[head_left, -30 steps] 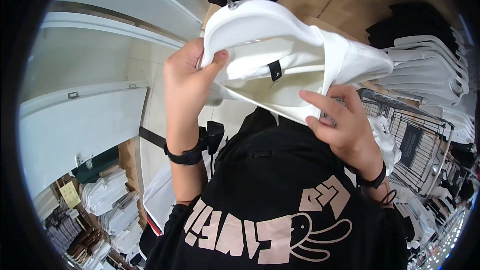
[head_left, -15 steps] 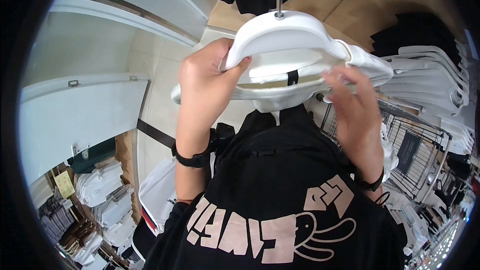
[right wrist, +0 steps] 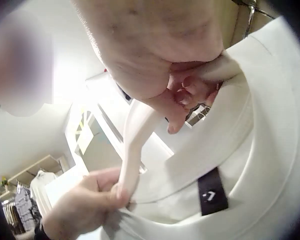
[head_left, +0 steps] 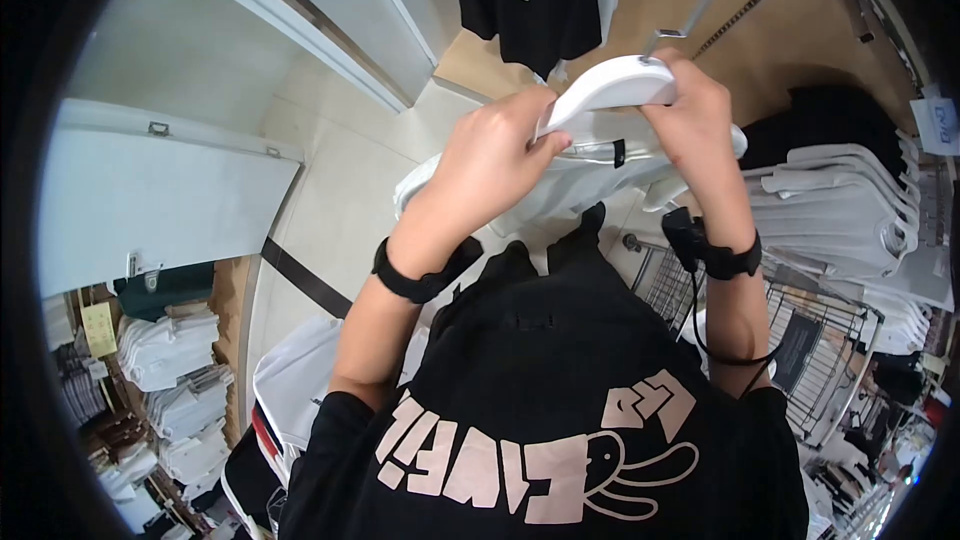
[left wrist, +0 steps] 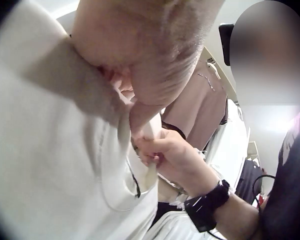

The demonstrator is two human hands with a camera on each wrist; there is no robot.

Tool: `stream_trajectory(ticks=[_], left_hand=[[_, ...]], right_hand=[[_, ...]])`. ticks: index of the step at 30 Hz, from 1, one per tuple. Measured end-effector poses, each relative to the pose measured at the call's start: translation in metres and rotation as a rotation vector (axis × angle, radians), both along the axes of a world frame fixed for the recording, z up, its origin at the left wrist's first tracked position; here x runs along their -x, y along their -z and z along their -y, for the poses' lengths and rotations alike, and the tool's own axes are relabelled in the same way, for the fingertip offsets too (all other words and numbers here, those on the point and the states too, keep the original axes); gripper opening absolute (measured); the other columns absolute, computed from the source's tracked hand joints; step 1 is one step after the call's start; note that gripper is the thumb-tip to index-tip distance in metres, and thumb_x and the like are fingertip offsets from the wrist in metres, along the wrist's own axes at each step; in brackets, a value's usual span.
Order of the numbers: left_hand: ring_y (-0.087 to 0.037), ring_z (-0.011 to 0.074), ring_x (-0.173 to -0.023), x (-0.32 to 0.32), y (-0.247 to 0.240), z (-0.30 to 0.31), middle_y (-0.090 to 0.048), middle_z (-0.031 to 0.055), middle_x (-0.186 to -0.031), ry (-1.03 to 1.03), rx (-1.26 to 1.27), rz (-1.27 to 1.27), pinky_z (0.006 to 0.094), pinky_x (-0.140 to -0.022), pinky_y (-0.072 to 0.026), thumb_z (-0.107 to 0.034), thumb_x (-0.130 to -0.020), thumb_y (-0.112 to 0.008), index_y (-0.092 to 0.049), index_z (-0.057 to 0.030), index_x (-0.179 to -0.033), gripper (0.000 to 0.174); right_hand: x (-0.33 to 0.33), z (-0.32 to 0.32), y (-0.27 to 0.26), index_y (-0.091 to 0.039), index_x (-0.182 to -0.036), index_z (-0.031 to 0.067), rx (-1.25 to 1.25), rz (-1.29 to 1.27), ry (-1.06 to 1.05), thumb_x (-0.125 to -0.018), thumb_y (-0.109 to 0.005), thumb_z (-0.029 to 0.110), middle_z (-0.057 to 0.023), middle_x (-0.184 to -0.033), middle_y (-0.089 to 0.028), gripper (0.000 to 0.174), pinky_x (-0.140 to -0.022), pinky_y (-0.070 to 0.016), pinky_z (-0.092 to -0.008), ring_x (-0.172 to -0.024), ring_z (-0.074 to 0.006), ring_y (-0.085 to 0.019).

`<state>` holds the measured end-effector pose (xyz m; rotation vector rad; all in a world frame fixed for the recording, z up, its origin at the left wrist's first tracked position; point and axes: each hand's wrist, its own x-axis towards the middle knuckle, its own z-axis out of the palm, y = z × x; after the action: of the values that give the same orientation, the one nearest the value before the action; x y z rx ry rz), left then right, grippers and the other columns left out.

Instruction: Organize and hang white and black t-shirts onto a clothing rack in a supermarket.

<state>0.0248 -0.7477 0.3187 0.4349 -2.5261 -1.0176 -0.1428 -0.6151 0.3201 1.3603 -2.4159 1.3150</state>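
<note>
A white hanger with a metal hook carries a white garment in the head view. My left hand grips the hanger's left side, thumb on the near face. Around its right part, just below the hook, my right hand is curled. A black neck label shows inside the collar in the right wrist view, where the left hand pinches the hanger arm. The left wrist view shows the right hand at the hanger too.
Black garments hang beyond the hanger. White garments hang at the right, above a wire cart. Folded clothes fill shelves at the lower left, below a white panel. A white bag stands left of the body.
My right hand has left the garment's collar and taken hold of the hanger near its hook. The hanger and garment have shifted right and away from the body, my left hand still gripping.
</note>
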Motion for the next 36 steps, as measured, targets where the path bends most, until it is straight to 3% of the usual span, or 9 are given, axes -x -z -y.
stream_trajectory(ticks=[4, 8, 12, 20, 24, 28, 29, 31, 36], left_hand=[[-0.063, 0.0337, -0.074, -0.038, 0.016, 0.038, -0.065, 0.016, -0.084, -0.022, 0.257, -0.1, 0.0376, -0.066, -0.05, -0.015, -0.078, -0.074, -0.061, -0.002, -0.107, 0.034], [-0.06, 0.013, -0.074, -0.073, 0.048, 0.078, -0.064, 0.0046, -0.077, -0.244, -0.33, 0.118, 0.0268, -0.067, -0.0475, -0.006, -0.08, -0.07, -0.065, 0.0024, -0.099, 0.021], [-0.057, 0.0146, -0.065, -0.076, 0.091, 0.09, -0.062, 0.0086, -0.069, -0.202, -0.407, 0.002, 0.0292, -0.063, -0.0462, -0.014, -0.077, -0.072, -0.068, 0.002, -0.092, 0.022], [-0.06, 0.0149, -0.07, -0.084, 0.075, 0.116, -0.066, 0.0087, -0.074, -0.289, -0.402, 0.097, 0.0292, -0.066, -0.0468, -0.024, -0.079, -0.072, -0.07, 0.0021, -0.092, 0.029], [-0.061, 0.0121, -0.079, -0.097, 0.048, 0.116, -0.068, 0.0022, -0.086, -0.203, -0.821, -0.296, 0.0259, -0.076, -0.0453, -0.016, -0.08, -0.069, -0.069, 0.0005, -0.099, 0.025], [-0.065, 0.0174, -0.087, -0.11, 0.029, 0.121, -0.068, 0.011, -0.098, -0.014, -1.091, -0.52, 0.0282, -0.08, -0.0479, -0.013, -0.078, -0.063, -0.063, 0.0076, -0.107, 0.035], [-0.066, 0.0211, -0.088, -0.114, 0.018, 0.115, -0.068, 0.0138, -0.099, 0.096, -1.221, -0.651, 0.0311, -0.081, -0.0502, -0.015, -0.078, -0.062, -0.062, 0.0077, -0.108, 0.038], [-0.067, 0.0319, -0.087, -0.118, -0.016, 0.094, -0.065, 0.0254, -0.103, 0.253, -1.525, -0.911, 0.0385, -0.08, -0.055, -0.014, -0.075, -0.056, -0.058, 0.0141, -0.108, 0.043], [-0.068, 0.0323, -0.084, -0.128, -0.034, 0.091, -0.066, 0.0256, -0.101, 0.253, -1.563, -0.97, 0.038, -0.078, -0.0562, -0.019, -0.077, -0.053, -0.059, 0.0124, -0.107, 0.044]], right_hand=[[0.028, -0.008, -0.02, -0.065, -0.104, 0.0033, -0.004, -0.025, 0.094, -0.069, -0.066, 0.005, -0.016, -0.085, -0.068, 0.035, -0.073, -0.0514, -0.0313, -0.079, -0.0231, -0.068], [0.054, -0.03, -0.063, -0.066, -0.105, 0.0017, 0.072, 0.011, 0.074, -0.07, -0.066, 0.005, -0.0067, -0.082, -0.068, 0.035, -0.066, -0.0495, -0.0263, -0.072, -0.0118, -0.062], [0.057, -0.053, -0.121, -0.066, -0.107, 0.0013, 0.023, 0.103, 0.177, -0.074, -0.067, 0.002, -0.0007, -0.081, -0.065, 0.033, -0.053, -0.0365, -0.0195, -0.059, -0.0041, -0.048], [0.092, -0.108, -0.191, -0.065, -0.103, 0.0002, -0.056, -0.058, 0.365, -0.08, -0.066, 0.018, 0.0028, -0.067, -0.05, 0.029, -0.052, -0.0293, -0.0224, -0.057, -0.0051, -0.038], [0.123, -0.132, -0.189, -0.064, -0.105, 0.0003, -0.04, 0.023, 0.264, -0.08, -0.063, 0.02, 0.0052, -0.066, -0.045, 0.032, -0.054, -0.0274, -0.0224, -0.057, -0.005, -0.036], [0.127, -0.14, -0.188, -0.064, -0.109, 0.0012, -0.06, 0.005, 0.339, -0.08, -0.062, 0.021, 0.0056, -0.068, -0.046, 0.035, -0.054, -0.0291, -0.0215, -0.058, -0.0045, -0.037], [0.063, -0.11, -0.199, -0.061, -0.106, -0.0122, 0.153, 0.059, 0.215, -0.069, -0.064, -0.003, -0.0141, -0.082, -0.063, 0.039, -0.052, -0.0418, -0.027, -0.062, -0.0175, -0.056], [0.069, -0.114, -0.2, -0.062, -0.105, -0.0125, 0.183, 0.138, 0.222, -0.069, -0.061, -0.005, -0.014, -0.082, -0.064, 0.037, -0.05, -0.0411, -0.0276, -0.059, -0.017, -0.055], [0.085, -0.121, -0.194, -0.062, -0.105, -0.011, 0.205, 0.269, 0.182, -0.071, -0.06, -0.002, -0.0114, -0.081, -0.063, 0.036, -0.05, -0.0401, -0.027, -0.058, -0.0144, -0.053]])
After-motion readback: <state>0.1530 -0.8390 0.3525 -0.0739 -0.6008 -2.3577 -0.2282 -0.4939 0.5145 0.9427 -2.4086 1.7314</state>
